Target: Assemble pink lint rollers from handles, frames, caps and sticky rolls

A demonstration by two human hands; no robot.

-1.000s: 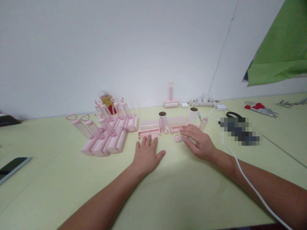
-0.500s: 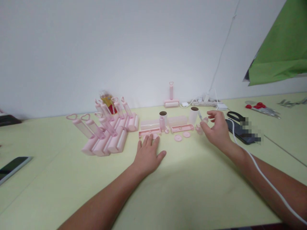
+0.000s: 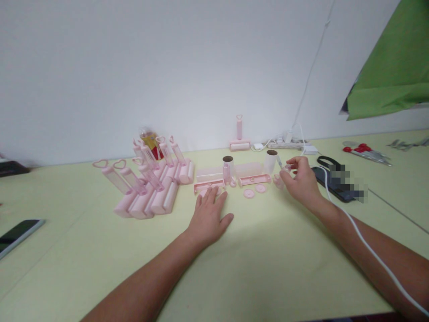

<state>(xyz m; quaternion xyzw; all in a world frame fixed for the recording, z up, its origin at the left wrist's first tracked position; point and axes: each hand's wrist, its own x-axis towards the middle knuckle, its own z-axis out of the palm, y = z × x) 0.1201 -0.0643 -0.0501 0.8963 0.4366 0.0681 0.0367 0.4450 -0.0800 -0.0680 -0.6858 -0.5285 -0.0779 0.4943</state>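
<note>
My left hand (image 3: 208, 218) lies flat on the table with its fingers spread, fingertips by small pink discs in front of a pink tray-like part (image 3: 209, 185). To the right, my right hand (image 3: 299, 182) is bent, thumb and fingers around a small clear-pink piece (image 3: 287, 169). Between the hands are a second pink part (image 3: 254, 180), two round pink discs (image 3: 249, 193) and translucent covers (image 3: 248, 169). Two white rolls with brown cores (image 3: 271, 162) stand upright behind. Several pink lint rollers with heart-shaped loops (image 3: 163, 195) stand grouped at left.
Against the wall stands one pink roller (image 3: 239, 144), beside a power strip (image 3: 286, 145) with white cables. Dark phone (image 3: 335, 184), black strap (image 3: 330, 163) and red-handled tools (image 3: 367, 152) lie right. Another phone (image 3: 18, 232) lies far left. A white cable crosses my right arm.
My left hand has slid slightly right and its fingertips have drawn back a little from the tray part. The fingers of my right hand have closed in nearer the small piece.
</note>
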